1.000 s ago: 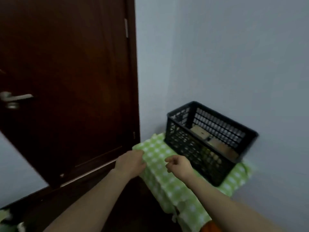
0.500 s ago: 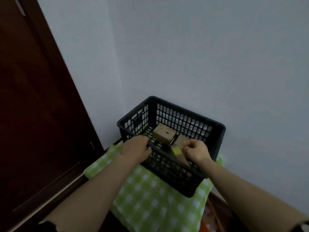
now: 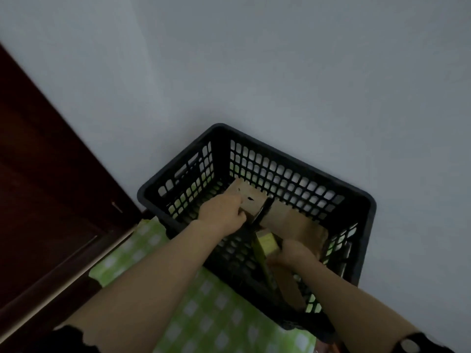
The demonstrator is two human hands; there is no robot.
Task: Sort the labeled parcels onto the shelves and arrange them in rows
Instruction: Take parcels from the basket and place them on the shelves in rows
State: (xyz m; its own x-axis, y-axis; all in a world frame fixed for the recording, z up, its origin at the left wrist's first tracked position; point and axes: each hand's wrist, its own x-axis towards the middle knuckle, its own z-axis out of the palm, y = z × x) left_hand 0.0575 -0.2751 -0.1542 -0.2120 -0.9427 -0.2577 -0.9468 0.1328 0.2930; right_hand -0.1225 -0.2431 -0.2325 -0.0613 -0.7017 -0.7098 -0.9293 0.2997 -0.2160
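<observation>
Parcels lie in the black basket at lower centre. Our left hand grips a brown parcel; our right hand clutches a yellow-green parcel. Lifting both together, we might snag one on the rim and drop it.

Black perforated plastic crate; brown cardboard parcels; green-and-white checked tablecloth; dark reddish-brown wooden door; pale grey wall.

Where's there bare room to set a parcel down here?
Free: the basket floor in the left corner, between the left wall and the cardboard box the left hand grips; also the checked cloth before the basket. Crowded: the right half, with brown parcels and the yellow-green box the right hand holds.
</observation>
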